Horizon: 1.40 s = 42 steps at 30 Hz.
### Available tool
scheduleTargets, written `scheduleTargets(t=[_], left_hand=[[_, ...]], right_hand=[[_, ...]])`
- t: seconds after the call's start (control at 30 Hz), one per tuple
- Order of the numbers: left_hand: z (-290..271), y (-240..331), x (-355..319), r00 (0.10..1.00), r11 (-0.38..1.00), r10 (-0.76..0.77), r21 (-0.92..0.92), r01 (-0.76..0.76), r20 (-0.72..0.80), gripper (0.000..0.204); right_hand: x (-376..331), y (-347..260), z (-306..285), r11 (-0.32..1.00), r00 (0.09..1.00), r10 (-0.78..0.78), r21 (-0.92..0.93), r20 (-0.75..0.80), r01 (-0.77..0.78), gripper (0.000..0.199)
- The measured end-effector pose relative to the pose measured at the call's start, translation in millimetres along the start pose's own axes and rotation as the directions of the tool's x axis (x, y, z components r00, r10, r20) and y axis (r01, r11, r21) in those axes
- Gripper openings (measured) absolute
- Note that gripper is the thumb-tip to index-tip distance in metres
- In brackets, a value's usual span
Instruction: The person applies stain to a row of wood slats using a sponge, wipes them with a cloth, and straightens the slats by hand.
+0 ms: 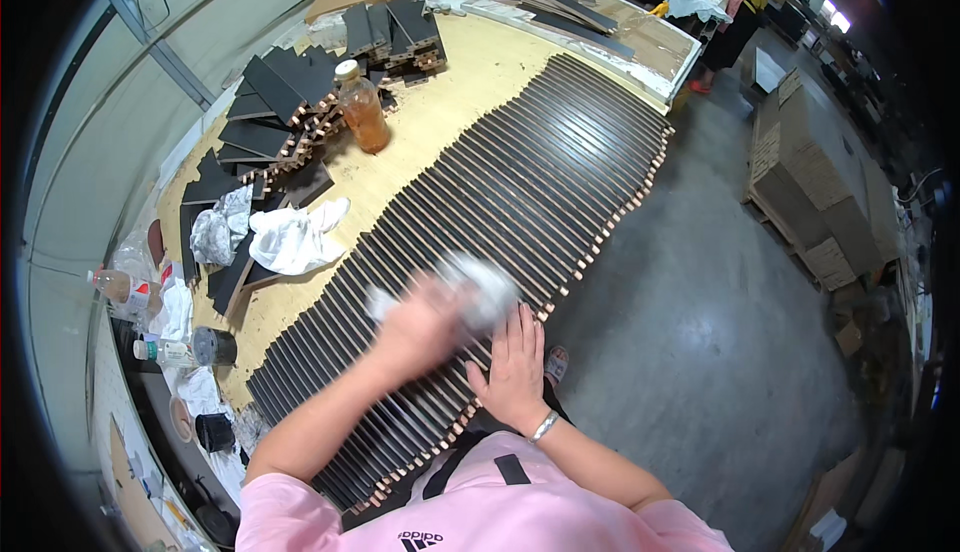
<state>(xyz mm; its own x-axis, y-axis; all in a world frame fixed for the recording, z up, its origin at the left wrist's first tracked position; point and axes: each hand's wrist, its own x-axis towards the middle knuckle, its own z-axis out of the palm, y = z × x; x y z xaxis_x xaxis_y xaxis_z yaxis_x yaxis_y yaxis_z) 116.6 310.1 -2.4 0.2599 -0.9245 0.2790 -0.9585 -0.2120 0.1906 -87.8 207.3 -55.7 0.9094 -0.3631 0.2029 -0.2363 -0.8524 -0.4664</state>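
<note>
A long row of dark wooden strips (pixel 430 217) with pale ends lies side by side across the pale yellow table. My left hand (pixel 425 327), smeared by motion, grips a crumpled white rag (pixel 478 290) against the upper faces of the strips, around the middle of the row. Close beside it, my right hand (pixel 515 364) rests flat near the strips' pale ends, its fingers stretched out and holding nothing. The rag partly hides the strips beneath it.
Stacked dark boards (pixel 270 92) and a bottle of amber liquid (pixel 362 107) stand on the table's far left. White cloths (pixel 295 237) lie nearer, with plastic bottles (pixel 130 292) at the left edge. Cardboard stacks (pixel 815 177) stand right; another person (pixel 745 2) is far off.
</note>
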Motion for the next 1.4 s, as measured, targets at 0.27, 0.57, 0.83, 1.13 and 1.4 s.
scheduleTargets(t=[0.27, 0.57, 0.83, 1.13, 1.4], left_hand=[[-2, -56, 29, 0.836, 0.852, -0.487, 0.073, 0.518, -0.252, 0.039], [0, -75, 60, 0.818, 0.828, -0.504, 0.115, 0.549, -0.278, 0.037], [27, -29, 70, 0.994, 0.995, 0.0, 0.099, -0.011, 0.111, 0.032], [29, -51, 76, 0.934, 0.831, -0.354, -0.442, 0.339, 0.051, 0.028], [34, -228, 84, 0.639, 0.44, -0.748, -0.855, 0.274, -0.181, 0.029]], right_hand=[[6, 0, -4, 1.0, 1.0, 0.024, 0.009, -0.016, -0.024, 0.09], [6, -1, -7, 0.999, 0.999, 0.037, 0.017, 0.001, -0.037, 0.091], [7, 0, -10, 0.997, 0.999, 0.026, 0.073, 0.021, -0.028, 0.089], [13, 12, -37, 0.992, 0.992, -0.024, 0.123, 0.126, 0.008, 0.08], [35, 53, -45, 0.996, 0.999, 0.014, 0.085, -0.041, -0.011, 0.088]])
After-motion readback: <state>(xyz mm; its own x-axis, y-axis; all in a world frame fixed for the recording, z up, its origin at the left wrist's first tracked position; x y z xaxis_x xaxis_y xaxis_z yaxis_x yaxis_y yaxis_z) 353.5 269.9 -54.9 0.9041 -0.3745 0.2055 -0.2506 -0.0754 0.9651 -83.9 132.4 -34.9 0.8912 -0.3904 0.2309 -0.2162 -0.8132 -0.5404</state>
